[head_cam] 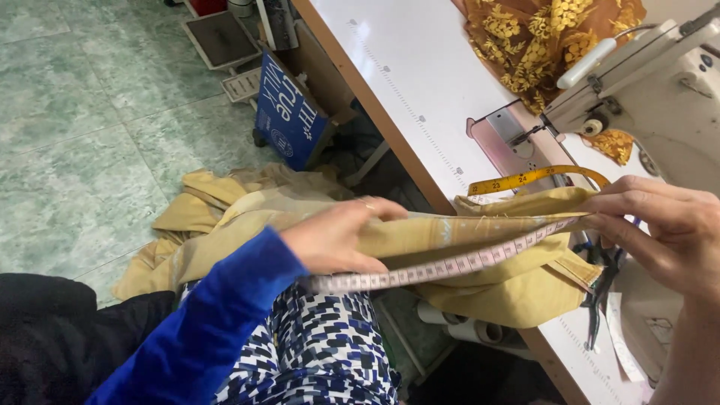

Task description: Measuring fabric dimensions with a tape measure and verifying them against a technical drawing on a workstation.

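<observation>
Both hands are closed on the work: the left hand (337, 241) presses the tape measure (450, 264) against the mustard fabric (495, 289); the right hand (660, 229) pinches tape and cloth together at the other end; the strip is held taut between them, just off the front edge of the white sewing table (420, 82). Measuring along the folded edge appears to be the step in hand; a reading off the tape is judged to come next, with tension kept even; the sewing machine (660, 82) stands at the far right, patterned brown cloth (540, 37) behind it.

White sewing machine (667, 97), brown floral fabric (540, 37)
</observation>
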